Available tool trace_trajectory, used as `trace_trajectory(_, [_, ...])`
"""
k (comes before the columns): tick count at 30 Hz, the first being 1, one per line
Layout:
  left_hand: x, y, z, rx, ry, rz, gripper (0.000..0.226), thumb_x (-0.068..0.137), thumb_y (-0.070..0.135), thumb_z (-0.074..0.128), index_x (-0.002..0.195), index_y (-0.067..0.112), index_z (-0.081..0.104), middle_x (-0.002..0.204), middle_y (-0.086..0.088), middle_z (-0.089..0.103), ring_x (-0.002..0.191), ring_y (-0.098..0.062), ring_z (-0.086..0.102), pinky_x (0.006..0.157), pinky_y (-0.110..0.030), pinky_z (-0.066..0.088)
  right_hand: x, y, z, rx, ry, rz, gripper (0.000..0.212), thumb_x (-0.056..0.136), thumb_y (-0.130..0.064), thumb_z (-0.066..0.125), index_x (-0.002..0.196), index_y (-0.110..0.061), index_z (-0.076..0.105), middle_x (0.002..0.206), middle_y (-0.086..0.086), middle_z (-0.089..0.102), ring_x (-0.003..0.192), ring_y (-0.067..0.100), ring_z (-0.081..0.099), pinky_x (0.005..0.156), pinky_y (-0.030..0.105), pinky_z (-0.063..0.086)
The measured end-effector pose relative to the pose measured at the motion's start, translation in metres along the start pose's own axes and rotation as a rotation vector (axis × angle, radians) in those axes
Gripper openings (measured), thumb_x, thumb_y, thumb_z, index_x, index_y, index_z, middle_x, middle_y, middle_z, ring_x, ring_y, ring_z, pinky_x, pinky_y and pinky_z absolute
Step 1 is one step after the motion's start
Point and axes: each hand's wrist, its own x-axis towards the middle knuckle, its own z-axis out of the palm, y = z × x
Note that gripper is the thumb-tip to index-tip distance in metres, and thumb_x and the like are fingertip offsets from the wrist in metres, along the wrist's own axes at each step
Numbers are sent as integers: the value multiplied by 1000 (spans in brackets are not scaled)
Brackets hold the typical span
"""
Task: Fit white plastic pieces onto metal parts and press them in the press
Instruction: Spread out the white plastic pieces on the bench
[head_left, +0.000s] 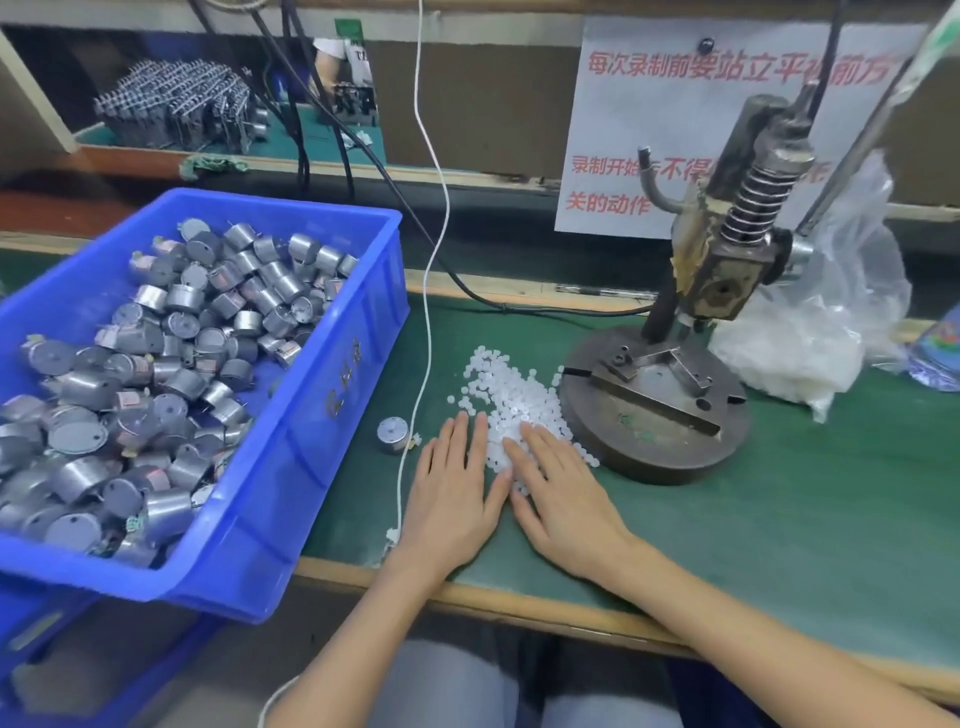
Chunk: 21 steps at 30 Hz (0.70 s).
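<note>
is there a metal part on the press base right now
No, the press base holds only its fixture bars; the one loose metal part lies on the mat beside the left hand.

Even bright light, soft shadows, wide-angle edge bending, slight blur.

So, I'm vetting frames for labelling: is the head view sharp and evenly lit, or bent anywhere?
Head view: wide-angle distortion leans the blue plastic crate and dark metal press outward; lighting soft and even, no strong glare; the white plastic pieces smear into one heap.
</note>
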Motion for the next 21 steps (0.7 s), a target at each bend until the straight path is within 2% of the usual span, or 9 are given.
trace_trajectory(5, [2,-1,5,9,20,9,64,97,50,17,150,19,-2,157,-8,9,144,-18,7,113,-29,5,4,6,3,105,82,-25,45,98,-17,42,142,-6,40,150,14,32,140,28,28,117,39,18])
trace_trajectory(6, [3,-1,5,-1,22,16,62,98,50,18,150,21,-1,157,-9,10,144,-19,9,113,-30,7,8,7,2,121,91,-27,44,98,-15,43,141,-7,42,149,14,33,140,29,30,116,39,20])
trace_trajectory(8, [5,-3,7,-1,20,33,59,98,48,18,150,23,6,155,-12,16,143,-22,15,112,-32,13,15,7,4,129,96,-46,44,98,-11,41,142,-8,39,151,12,30,142,26,26,117,33,15])
trace_trajectory(11, [7,0,1,18,98,25,56,96,45,24,145,18,33,148,-15,34,135,-27,34,108,-35,28,28,5,5,169,106,-45,45,97,-6,40,142,-5,36,152,12,29,142,22,24,117,26,9])
trace_trajectory(14, [7,-3,5,-21,49,28,53,99,44,23,148,23,23,155,-9,20,141,-20,19,111,-31,16,31,5,5,176,139,-15,39,94,-2,48,132,0,49,141,18,44,134,28,38,115,32,22])
trace_trajectory(15, [7,-6,7,-26,42,23,52,99,45,22,148,25,21,156,-7,16,142,-18,15,111,-30,13,31,5,4,175,165,-15,35,91,0,53,125,2,56,133,21,52,126,32,47,111,37,32])
trace_trajectory(17, [9,-8,6,-24,48,13,50,99,46,22,146,30,22,155,-4,17,140,-17,15,109,-29,12,29,3,2,173,249,-36,25,81,4,64,106,4,66,109,21,64,101,36,62,91,43,50])
trace_trajectory(19, [13,-8,3,-52,72,7,47,98,45,27,143,32,30,151,-2,23,136,-18,22,105,-29,16,27,1,1,153,313,-55,14,77,4,70,91,3,67,94,17,65,82,34,63,76,39,55])
trace_trajectory(21, [15,-8,-1,-120,113,5,40,97,39,38,135,27,44,139,-1,38,126,-20,34,98,-30,24,26,1,0,134,345,-50,9,76,1,72,82,0,66,86,14,63,73,31,61,69,32,52])
